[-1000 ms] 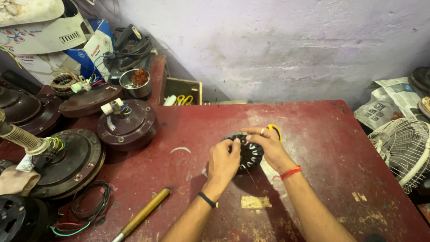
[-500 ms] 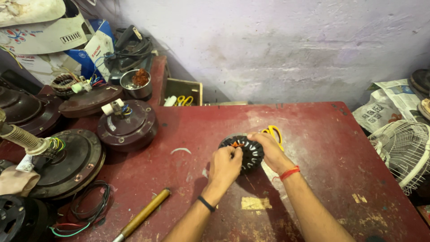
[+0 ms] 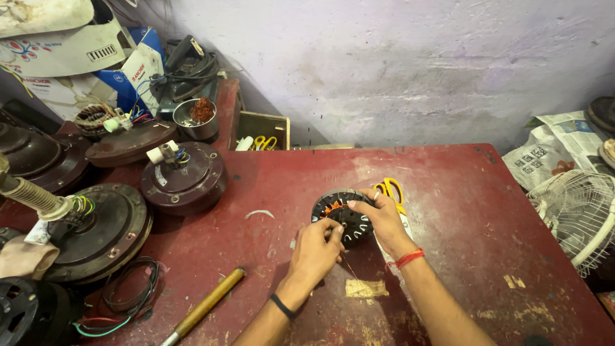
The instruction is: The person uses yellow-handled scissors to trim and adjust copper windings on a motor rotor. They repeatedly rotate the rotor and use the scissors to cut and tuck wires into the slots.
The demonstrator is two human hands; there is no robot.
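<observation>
A round black motor stator (image 3: 339, 213) with copper-orange windings lies on the red table (image 3: 461, 211). My right hand (image 3: 383, 220), with a red thread on the wrist, grips its right rim. My left hand (image 3: 316, 251), with a black band on the wrist, pinches at its lower left edge. A thin wire runs down from the stator between my hands. Yellow-handled scissors (image 3: 391, 189) lie just behind my right hand.
Several brown ceiling-fan motor housings (image 3: 184, 174) stand at the left, one with a shaft and coloured wires (image 3: 77, 211). A wooden-handled tool (image 3: 204, 306) and a wire loop (image 3: 128, 295) lie front left. A white fan guard (image 3: 573, 211) and newspaper sit right. A small box (image 3: 262, 131) stands at the back.
Both hands have stayed on the stator and shifted only slightly. My left hand's fingers have moved a little along the lower edge.
</observation>
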